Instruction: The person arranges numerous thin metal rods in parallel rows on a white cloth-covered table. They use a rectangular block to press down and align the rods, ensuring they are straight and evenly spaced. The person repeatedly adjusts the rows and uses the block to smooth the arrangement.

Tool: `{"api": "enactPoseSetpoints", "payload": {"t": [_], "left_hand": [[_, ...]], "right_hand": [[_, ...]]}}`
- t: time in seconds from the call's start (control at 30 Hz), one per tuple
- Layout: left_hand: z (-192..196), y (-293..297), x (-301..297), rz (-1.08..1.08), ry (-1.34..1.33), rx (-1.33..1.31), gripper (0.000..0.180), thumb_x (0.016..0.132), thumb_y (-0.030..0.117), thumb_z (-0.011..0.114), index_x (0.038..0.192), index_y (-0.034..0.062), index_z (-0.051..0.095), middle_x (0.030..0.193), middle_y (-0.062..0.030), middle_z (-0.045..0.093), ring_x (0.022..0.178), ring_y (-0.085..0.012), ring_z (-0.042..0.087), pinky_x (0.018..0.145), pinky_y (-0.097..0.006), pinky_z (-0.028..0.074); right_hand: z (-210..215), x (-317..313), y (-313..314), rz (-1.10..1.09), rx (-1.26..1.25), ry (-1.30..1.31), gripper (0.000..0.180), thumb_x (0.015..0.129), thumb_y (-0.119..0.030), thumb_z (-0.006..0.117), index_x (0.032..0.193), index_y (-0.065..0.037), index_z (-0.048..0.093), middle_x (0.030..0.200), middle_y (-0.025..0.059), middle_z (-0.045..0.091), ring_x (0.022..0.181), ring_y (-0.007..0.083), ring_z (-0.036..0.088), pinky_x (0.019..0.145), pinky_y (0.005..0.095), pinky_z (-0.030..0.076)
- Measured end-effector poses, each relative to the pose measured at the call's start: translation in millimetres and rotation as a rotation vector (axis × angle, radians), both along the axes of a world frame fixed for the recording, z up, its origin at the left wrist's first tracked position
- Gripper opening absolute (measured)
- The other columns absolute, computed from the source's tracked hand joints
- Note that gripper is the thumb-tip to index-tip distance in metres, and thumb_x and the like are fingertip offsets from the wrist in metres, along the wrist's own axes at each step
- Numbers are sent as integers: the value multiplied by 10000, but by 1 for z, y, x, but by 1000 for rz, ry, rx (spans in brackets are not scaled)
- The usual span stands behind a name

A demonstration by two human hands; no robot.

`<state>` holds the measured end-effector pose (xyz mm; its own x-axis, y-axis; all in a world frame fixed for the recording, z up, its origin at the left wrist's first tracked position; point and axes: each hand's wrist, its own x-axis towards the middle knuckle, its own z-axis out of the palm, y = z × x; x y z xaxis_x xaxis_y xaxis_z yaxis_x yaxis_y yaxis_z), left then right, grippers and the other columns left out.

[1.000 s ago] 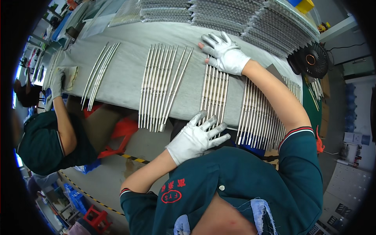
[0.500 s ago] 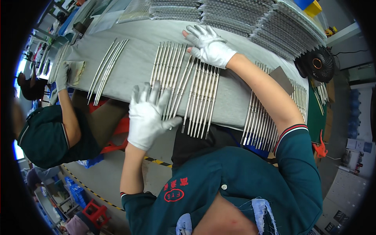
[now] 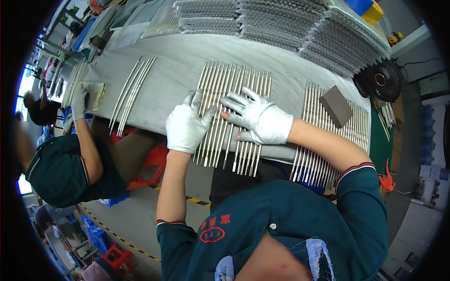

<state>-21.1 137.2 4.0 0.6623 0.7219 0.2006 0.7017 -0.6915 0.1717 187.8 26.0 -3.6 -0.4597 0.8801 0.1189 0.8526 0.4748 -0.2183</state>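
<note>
Side by side on the grey-covered table lies a group of slim shiny metal rods (image 3: 218, 84), their near ends jutting past the table's front edge. My left hand (image 3: 185, 125), in a white glove, rests against the group's left side, thumb apart from the fingers. Across the middle of the rods lies my right hand (image 3: 260, 117), also white-gloved, palm down with fingers spread and some bare fingertips showing. It covers parts of several rods. Neither hand grips a rod. To the right, another row of metal rods (image 3: 311, 126) lies with a dark grey block (image 3: 336, 107) on it.
Stacked clear plastic trays (image 3: 272, 25) line the table's far side. A black fan (image 3: 378, 78) stands at the far right. A few rods (image 3: 132, 91) lie to the left, beside a co-worker's gloved hand (image 3: 78, 100). A red stool (image 3: 152, 166) is below the table's left part.
My right hand has come down and nearer, onto the middle of the rods. My left hand has shifted right, against their left side. The spread-out rods now lie closer together.
</note>
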Motion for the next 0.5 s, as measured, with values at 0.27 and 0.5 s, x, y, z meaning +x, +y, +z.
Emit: {"api": "enactPoseSetpoints", "payload": {"t": [0.27,0.5], "left_hand": [[3,-28,19,4,-1,-33,560,887,444,671,1312,81,620,1314,-159,630,900,-357,682,811,-452,552],[0,-19,9,-111,0,39,505,915,423,646,1288,84,617,1293,-201,635,826,-351,697,736,-452,569]], "right_hand": [[11,16,-25,-25,-82,-14,691,929,-523,552,1462,-88,490,1573,212,345,1461,372,327,1201,576,207],[6,2,-32,19,-97,63,712,914,-541,570,1460,-92,485,1568,218,357,1463,383,328,1199,580,205]]}}
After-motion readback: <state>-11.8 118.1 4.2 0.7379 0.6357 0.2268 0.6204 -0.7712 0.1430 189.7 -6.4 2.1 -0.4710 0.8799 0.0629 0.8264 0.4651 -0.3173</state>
